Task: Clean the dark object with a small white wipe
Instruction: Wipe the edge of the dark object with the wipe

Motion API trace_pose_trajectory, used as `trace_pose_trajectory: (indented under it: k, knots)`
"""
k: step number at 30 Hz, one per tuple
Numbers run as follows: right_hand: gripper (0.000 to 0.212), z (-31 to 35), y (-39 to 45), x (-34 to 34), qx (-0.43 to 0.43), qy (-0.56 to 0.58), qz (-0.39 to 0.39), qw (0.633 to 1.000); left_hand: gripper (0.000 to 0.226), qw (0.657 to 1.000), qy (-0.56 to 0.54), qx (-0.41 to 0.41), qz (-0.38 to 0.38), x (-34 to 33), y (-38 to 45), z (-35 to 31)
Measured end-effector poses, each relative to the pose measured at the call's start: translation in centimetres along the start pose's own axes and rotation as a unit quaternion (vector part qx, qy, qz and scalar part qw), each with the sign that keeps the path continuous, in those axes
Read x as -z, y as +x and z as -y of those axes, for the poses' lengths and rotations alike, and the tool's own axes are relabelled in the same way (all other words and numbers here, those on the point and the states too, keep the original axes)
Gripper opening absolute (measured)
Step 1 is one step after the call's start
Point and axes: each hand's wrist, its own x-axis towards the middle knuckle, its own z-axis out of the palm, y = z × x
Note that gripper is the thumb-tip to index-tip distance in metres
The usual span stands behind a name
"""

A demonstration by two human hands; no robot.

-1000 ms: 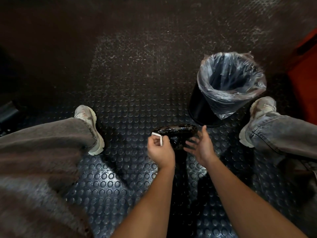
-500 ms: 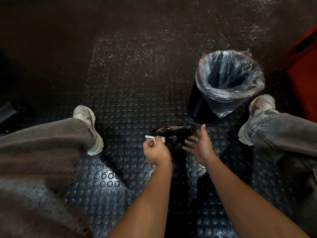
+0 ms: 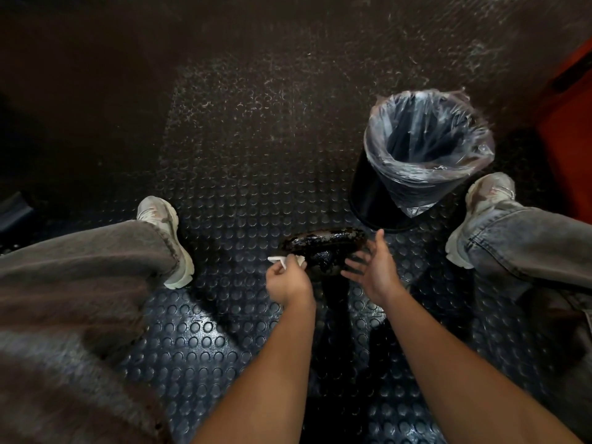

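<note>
Wipe pinched in left hand, grip clenched round it, at left edge of dark object between feet above studded floor; right hand, fingers spread, steadies far side; lined bin near, likely for discards.

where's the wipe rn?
Head view, lower centre: the white wipe is pinched in the left hand, at the dark object's left edge.

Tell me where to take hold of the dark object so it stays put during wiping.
Hold the dark object at its right end, coming from the right, where the right hand already hovers. It is a long oval lying crosswise, and the left hand with the white wipe occupies its left end.
</note>
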Motion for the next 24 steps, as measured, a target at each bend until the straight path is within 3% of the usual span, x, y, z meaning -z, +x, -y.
trace_pose_trajectory:
  k: [2, 5, 9, 11, 13, 16, 18, 19, 21, 24]
  knots:
    - [0.080, 0.0, 0.1, -0.1, -0.003, 0.004, 0.000, 1.000, 0.013, 0.995, 0.055, -0.084, -0.024, -0.3, -0.7, -0.3]
    - [0.079, 0.0, 0.1, -0.1, -0.006, 0.013, -0.001, 1.000, 0.017, 0.970, 0.112, -0.214, 0.006, -0.3, -1.4, 0.2]
    - [0.081, 0.0, 0.3, 0.0, -0.011, 0.013, -0.002, 1.000, 0.021, 0.947, 0.186, -0.257, 0.054, 0.1, -0.6, 1.1]
    - [0.083, -0.1, 0.3, 0.0, -0.012, 0.011, -0.001, 1.000, 0.013, 0.951, 0.214, -0.216, 0.059, 0.2, 0.1, 1.5]
    - [0.083, -0.1, 0.3, 0.1, -0.009, 0.010, 0.002, 1.000, 0.011, 0.970, 0.211, -0.116, 0.037, 0.2, 0.7, 1.5]
    - [0.082, -0.1, 0.5, 0.3, -0.004, 0.006, 0.008, 1.000, 0.015, 0.994, 0.064, 0.075, 0.055, 0.0, 1.2, 0.6]
    - [0.083, -0.2, 0.5, 0.4, -0.004, 0.005, 0.007, 1.000, 0.016, 0.992, -0.018, 0.113, 0.059, 0.1, 1.0, -0.1]
    - [0.084, -0.2, 0.5, 0.4, -0.005, 0.005, 0.006, 1.000, 0.015, 0.994, -0.030, 0.097, 0.050, 0.1, 0.7, -0.3]
    - [0.085, -0.2, 0.4, 0.3, -0.004, 0.005, 0.005, 1.000, 0.013, 0.999, 0.030, -0.017, 0.010, -0.1, 0.0, -0.3]
    - [0.084, -0.2, 0.3, 0.2, -0.002, 0.007, 0.006, 1.000, 0.015, 0.976, 0.116, -0.183, 0.013, -0.4, -1.0, 0.2]
